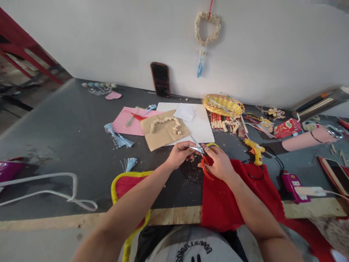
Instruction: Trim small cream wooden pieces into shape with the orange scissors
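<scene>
My right hand [218,162] is closed around a pair of scissors [206,170] with orange handles, their metal blades pointing left. At the blade tips my left hand [180,154] is pinched; whatever lies between its fingertips is too small to name. Just beyond the hands, a curved string of cream beads [165,120] rests on brown paper [152,140]. Pale crumbs are scattered on the dark table under the fingers. A red cloth [220,203] hangs over the table edge beneath my right forearm.
Light blue tassels [117,136] lie to the left by pink paper [122,122]. On the right are a yellow glue gun [255,151], a wicker basket [223,105], a pink bottle [311,139] and a purple power strip [294,185]. A phone [160,79] leans against the wall.
</scene>
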Demonstrator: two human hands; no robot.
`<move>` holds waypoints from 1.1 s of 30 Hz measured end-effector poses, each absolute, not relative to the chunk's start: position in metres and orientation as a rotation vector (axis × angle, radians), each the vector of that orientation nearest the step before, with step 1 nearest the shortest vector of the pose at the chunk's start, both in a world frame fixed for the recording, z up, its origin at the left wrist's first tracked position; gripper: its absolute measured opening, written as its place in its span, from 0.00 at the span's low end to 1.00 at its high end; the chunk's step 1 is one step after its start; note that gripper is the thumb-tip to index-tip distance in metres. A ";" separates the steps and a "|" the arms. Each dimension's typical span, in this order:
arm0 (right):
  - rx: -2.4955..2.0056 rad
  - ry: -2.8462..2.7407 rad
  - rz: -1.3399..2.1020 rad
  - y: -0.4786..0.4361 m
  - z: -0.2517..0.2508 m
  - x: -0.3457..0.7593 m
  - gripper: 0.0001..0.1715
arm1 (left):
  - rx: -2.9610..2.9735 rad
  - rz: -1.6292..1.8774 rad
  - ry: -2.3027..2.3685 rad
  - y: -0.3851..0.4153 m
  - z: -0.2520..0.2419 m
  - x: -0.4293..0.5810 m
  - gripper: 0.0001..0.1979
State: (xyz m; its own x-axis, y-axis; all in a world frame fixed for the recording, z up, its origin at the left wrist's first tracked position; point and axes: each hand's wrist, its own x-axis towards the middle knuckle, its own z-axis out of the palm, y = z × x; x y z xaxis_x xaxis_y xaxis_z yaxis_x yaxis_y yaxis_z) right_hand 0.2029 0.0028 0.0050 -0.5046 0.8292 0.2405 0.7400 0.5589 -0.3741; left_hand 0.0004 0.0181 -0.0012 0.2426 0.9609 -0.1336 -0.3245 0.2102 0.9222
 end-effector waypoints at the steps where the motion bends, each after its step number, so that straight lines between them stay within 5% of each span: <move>1: -1.278 -2.407 0.302 0.002 0.005 0.203 0.38 | 0.915 1.067 0.869 0.018 -0.002 0.000 0.18; 15: -1.200 -2.416 0.340 0.006 0.007 0.205 0.41 | 0.907 0.906 0.841 0.018 0.000 -0.005 0.09; 33: -1.305 -2.331 0.351 0.002 0.009 0.202 0.39 | 0.903 1.099 0.837 0.019 -0.003 0.002 0.17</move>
State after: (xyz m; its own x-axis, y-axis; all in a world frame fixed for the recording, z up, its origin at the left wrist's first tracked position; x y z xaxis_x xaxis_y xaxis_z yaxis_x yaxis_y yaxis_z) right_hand 0.2021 0.0023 0.0085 -0.4557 0.8531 0.2542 0.7403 0.5217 -0.4240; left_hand 0.0023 0.0190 -0.0034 0.2437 0.9633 -0.1123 -0.3639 0.1981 0.9101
